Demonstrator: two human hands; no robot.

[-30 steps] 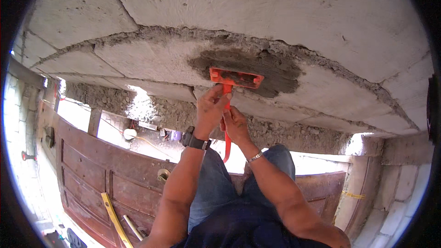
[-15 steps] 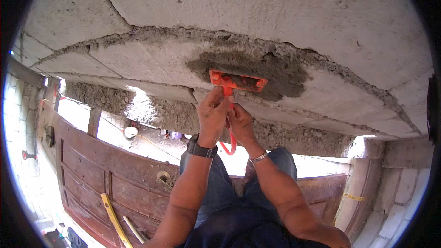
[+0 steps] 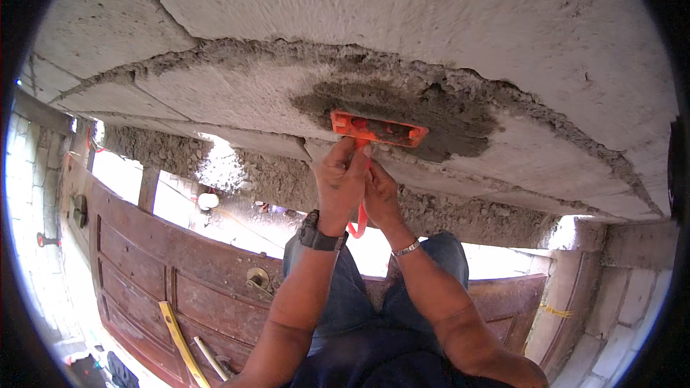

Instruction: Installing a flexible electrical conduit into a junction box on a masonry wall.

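An orange trowel-like float (image 3: 379, 129) with a long orange handle lies against a dark patch of wet mortar (image 3: 445, 122) on the cracked pale concrete surface (image 3: 215, 93) above. My left hand (image 3: 339, 176), a black watch on its wrist, is closed round the handle just under the float's head. Slightly lower and to the right, my right hand (image 3: 382, 194), with a metal band at the wrist, also grips the handle, whose curved lower end shows between my forearms. My fingers are partly hidden behind one another.
A brown panelled wooden door (image 3: 136, 259) lies flat beneath me, bearing a yellow spirit level (image 3: 180, 338) and a pale bar (image 3: 208, 356). Bright gaps show along the rough concrete edge (image 3: 474, 223). Block walls stand at both sides. My jeans-clad legs are below my hands.
The float and both hands have moved slightly right and down in the picture, still on the handle. The dark mortar patch reaches farther to the right.
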